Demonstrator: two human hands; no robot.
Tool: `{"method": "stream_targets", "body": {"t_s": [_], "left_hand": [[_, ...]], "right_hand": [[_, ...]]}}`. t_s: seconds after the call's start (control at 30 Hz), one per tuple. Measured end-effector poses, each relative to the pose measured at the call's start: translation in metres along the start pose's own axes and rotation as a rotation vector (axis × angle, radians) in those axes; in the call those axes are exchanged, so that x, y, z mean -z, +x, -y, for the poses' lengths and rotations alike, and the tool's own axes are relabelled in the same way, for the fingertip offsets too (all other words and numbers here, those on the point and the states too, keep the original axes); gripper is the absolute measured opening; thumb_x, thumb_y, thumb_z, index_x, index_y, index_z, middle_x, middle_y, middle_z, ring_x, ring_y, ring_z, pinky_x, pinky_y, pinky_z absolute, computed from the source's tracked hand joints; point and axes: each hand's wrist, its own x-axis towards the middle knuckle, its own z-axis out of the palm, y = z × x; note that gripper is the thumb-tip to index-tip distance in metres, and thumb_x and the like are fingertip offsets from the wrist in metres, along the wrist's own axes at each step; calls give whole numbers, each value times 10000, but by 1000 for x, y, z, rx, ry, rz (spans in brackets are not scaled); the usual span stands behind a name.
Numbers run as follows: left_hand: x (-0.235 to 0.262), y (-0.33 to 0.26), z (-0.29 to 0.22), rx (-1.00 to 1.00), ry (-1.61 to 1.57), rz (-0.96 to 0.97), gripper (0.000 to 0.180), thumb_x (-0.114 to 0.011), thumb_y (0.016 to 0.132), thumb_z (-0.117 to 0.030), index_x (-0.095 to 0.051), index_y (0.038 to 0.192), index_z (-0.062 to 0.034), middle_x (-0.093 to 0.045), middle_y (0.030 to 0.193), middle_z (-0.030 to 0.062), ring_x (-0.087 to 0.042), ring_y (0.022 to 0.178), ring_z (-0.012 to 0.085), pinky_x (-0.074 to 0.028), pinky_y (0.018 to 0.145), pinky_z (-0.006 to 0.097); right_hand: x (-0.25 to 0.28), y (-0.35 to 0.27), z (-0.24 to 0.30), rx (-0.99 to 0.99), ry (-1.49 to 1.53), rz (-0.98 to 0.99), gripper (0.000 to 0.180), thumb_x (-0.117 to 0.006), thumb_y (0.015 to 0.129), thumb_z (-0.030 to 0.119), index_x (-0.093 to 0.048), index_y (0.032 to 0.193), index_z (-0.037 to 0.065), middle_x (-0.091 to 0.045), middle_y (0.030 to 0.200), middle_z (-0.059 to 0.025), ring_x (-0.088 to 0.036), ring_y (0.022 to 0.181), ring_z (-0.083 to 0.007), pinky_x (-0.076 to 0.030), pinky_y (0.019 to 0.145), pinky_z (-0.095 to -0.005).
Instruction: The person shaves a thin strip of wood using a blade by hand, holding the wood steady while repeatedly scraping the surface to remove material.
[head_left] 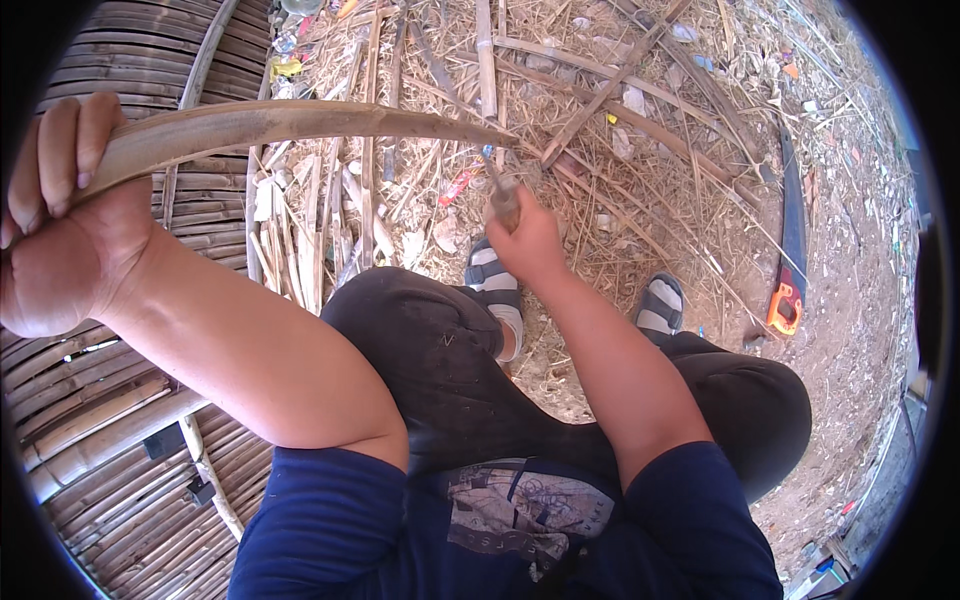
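Note:
My left hand point(75, 210) is raised at the far left, its fingers wrapped round a long split bamboo piece point(290, 122). The bamboo stretches to the right across the view, and its narrow end lies above my right hand. Ahead of my knees, my right hand point(528, 238) is closed round the brown handle of a thin-bladed hand tool point(505, 205). From my fist the tool's narrow metal part points up toward the bamboo's far end. It looks slim and slightly blurred, so its exact kind and whether it touches the bamboo are unclear.
A handsaw point(791, 235) with an orange handle lies on the ground at the right. Several bamboo strips point(640, 85) cross over straw and litter ahead. Bamboo slatting point(110, 500) runs along the left side. My sandalled feet stand below my hands.

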Motion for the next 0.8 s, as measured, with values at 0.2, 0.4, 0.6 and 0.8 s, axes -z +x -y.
{"method": "stream_targets", "body": {"t_s": [0.2,0.4,0.6,0.8], "left_hand": [[9,-4,1,60,-40,-141,301,-626,705,-329,-402,547,-206,-331,506,-73,-297,493,80,-282,569,264],[8,-11,1,5,9,-222,308,-625,702,-332,-397,543,-198,-332,503,-67,-295,492,82,-282,566,266],[17,-34,-11,-89,75,-388,294,-585,692,-262,-343,539,-198,-287,496,-50,-256,476,98,-261,541,280],[15,-54,-19,-219,169,-506,277,-571,674,-222,-325,554,-183,-269,496,-35,-237,464,115,-241,532,289]], "right_hand": [[5,-10,-92,-418,-290,128,436,-683,770,237,-630,1145,21,-681,1048,-278,-648,1029,-450,-508,905,-504],[9,13,3,-191,9,63,399,-672,783,218,-615,1092,-27,-684,975,-249,-673,911,-401,-525,818,-453],[2,15,85,107,179,167,266,-686,813,177,-606,999,4,-649,744,-141,-628,664,-238,-489,652,-373],[-39,-3,68,217,231,156,251,-686,831,168,-596,976,-16,-646,711,-138,-630,633,-228,-487,641,-362]]}}
